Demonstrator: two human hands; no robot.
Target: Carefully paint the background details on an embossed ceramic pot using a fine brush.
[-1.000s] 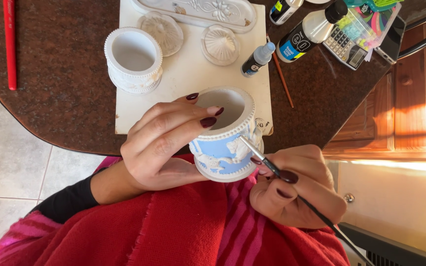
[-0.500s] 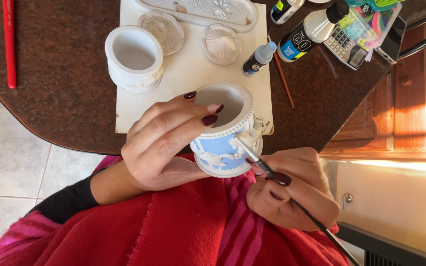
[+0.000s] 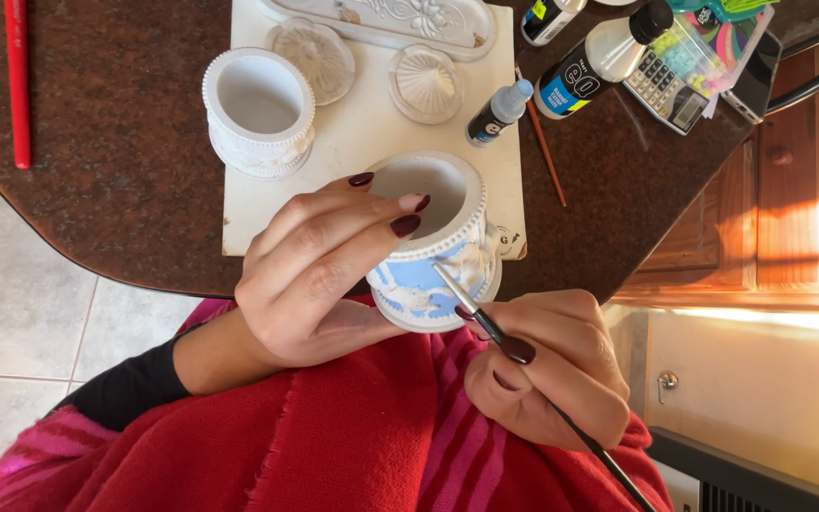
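Observation:
My left hand (image 3: 319, 275) grips a small white ceramic pot (image 3: 433, 242) with a beaded rim, its side partly painted light blue around raised white ornament. I hold it above my lap, at the near edge of the table. My right hand (image 3: 547, 365) pinches a thin paintbrush (image 3: 485, 318); the brush tip touches the blue side of the pot just below the rim. The brush handle runs down to the right past my wrist.
A white board (image 3: 372, 133) on the dark stone table (image 3: 116, 161) carries a second unpainted pot (image 3: 258, 109), two round lids (image 3: 424, 85) and an ornate tray. Paint bottles (image 3: 599, 57), a calculator (image 3: 665, 90), a brown stick and a red pencil (image 3: 18, 85) lie around. A red cloth (image 3: 353, 446) covers my lap.
The brush tip has shifted slightly up along the pot's blue side. My left hand keeps the pot in nearly the same place.

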